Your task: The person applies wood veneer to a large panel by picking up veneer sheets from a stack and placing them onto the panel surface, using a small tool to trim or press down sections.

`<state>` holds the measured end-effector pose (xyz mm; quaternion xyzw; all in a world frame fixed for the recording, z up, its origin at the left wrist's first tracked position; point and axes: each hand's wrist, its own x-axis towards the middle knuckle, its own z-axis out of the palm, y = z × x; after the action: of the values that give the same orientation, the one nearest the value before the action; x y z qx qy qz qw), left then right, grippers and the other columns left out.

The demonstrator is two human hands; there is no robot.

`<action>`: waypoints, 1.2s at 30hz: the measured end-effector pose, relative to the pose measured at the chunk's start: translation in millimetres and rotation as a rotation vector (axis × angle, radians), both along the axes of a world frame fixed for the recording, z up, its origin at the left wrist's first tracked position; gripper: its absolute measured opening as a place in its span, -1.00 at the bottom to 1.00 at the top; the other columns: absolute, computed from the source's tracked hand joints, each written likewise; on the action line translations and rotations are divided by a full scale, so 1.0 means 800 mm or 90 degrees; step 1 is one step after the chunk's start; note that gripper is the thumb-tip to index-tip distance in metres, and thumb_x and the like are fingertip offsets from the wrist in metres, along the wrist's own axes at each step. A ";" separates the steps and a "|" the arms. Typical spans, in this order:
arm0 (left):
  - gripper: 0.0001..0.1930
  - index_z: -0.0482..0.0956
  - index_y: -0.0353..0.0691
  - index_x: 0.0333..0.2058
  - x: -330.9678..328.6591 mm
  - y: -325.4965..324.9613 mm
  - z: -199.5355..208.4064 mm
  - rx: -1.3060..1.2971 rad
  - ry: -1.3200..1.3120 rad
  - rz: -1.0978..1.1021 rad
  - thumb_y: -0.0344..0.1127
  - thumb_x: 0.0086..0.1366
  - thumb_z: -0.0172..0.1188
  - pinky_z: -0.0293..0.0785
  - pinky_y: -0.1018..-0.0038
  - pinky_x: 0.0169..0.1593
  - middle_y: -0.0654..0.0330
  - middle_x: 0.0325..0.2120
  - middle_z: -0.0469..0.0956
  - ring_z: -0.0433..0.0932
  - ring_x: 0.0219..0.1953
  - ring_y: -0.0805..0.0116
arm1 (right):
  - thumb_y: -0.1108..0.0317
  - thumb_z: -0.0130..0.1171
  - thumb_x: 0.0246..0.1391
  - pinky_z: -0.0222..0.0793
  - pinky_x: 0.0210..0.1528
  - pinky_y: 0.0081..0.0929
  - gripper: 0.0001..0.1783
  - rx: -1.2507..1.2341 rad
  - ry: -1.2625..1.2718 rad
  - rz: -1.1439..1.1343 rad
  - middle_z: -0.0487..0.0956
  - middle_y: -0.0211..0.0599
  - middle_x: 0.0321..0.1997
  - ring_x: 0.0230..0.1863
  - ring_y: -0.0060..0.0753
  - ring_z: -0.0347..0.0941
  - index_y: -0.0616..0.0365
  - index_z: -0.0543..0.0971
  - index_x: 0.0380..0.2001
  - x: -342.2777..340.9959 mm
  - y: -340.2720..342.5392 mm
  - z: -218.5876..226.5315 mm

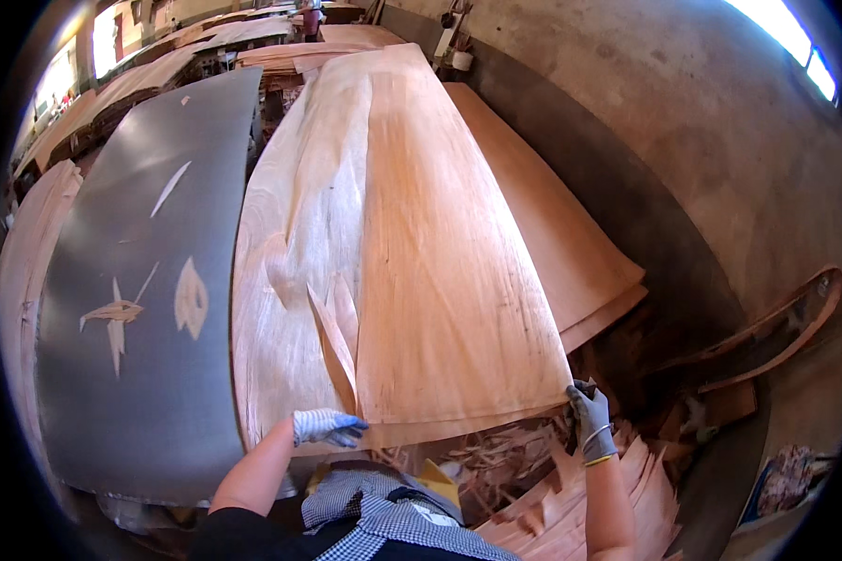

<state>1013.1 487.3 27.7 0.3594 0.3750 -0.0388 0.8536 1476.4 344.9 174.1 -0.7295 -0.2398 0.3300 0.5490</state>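
Note:
A long orange-brown wood veneer sheet [449, 262] lies over a paler veneer sheet [285, 224], which shows a torn strip [335, 341] near its middle. At the near right corner of the orange-brown sheet, my right hand [591, 421] in a grey glove is closed on the edge. My left hand [329, 427], in a white glove with blue fingertips, rests by the near left corner of that sheet. Its fingers are stretched out to the right, touching the near edge of the veneer.
To the left stands a dark grey flat table [150, 374] with several veneer scraps [191, 299] on it. More veneer [552, 224] lies on the right, beside the wall [664, 122]. Broken veneer pieces [617, 486] are heaped below my right hand. A curved wooden-edged object [786, 337] stands farther right.

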 end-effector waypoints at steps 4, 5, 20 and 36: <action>-0.35 0.28 -0.42 0.05 0.084 0.017 -0.048 -0.212 -0.046 0.015 0.08 0.22 0.01 0.26 0.25 0.13 -0.12 0.02 0.34 0.38 0.03 0.00 | 0.38 0.17 -0.01 0.13 -0.78 -0.68 -0.78 -0.011 0.038 0.045 0.42 -0.47 -0.64 -0.77 -0.63 0.25 0.21 0.50 -0.27 0.109 0.052 0.020; -0.33 0.26 -0.45 0.06 0.109 0.015 -0.068 -0.276 -0.042 0.040 0.08 0.21 0.01 0.25 0.22 0.14 -0.14 0.03 0.32 0.37 0.04 -0.03 | 0.37 0.15 0.00 0.13 -0.79 -0.68 -0.79 -0.021 0.031 0.065 0.39 -0.48 -0.69 -0.77 -0.62 0.25 0.20 0.49 -0.27 0.140 0.066 0.029; -0.03 -0.13 -0.01 0.26 0.524 -0.020 -0.264 -0.495 -0.085 0.926 0.51 0.01 -0.21 -0.01 0.01 0.21 0.18 0.27 -0.05 0.00 0.27 0.06 | 0.36 0.16 -0.03 0.14 -0.81 -0.62 -0.73 -0.032 0.008 0.130 0.41 -0.39 -0.71 -0.81 -0.56 0.25 0.25 0.48 -0.24 0.541 0.198 0.057; -0.42 0.25 -0.12 0.07 0.773 0.032 -0.213 -0.309 -0.174 1.119 0.09 0.17 0.03 0.05 0.19 0.23 0.19 0.13 0.22 0.15 0.18 0.16 | 0.51 0.22 -0.13 0.18 -0.77 -0.62 -0.76 -0.035 -0.034 0.067 0.48 -0.40 -0.62 -0.75 -0.56 0.32 0.25 0.50 -0.30 0.846 0.268 -0.008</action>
<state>1631.5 512.5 -142.4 -0.2423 0.3905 0.5888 0.6649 2153.3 558.9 167.4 -0.7393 -0.2833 0.3448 0.5042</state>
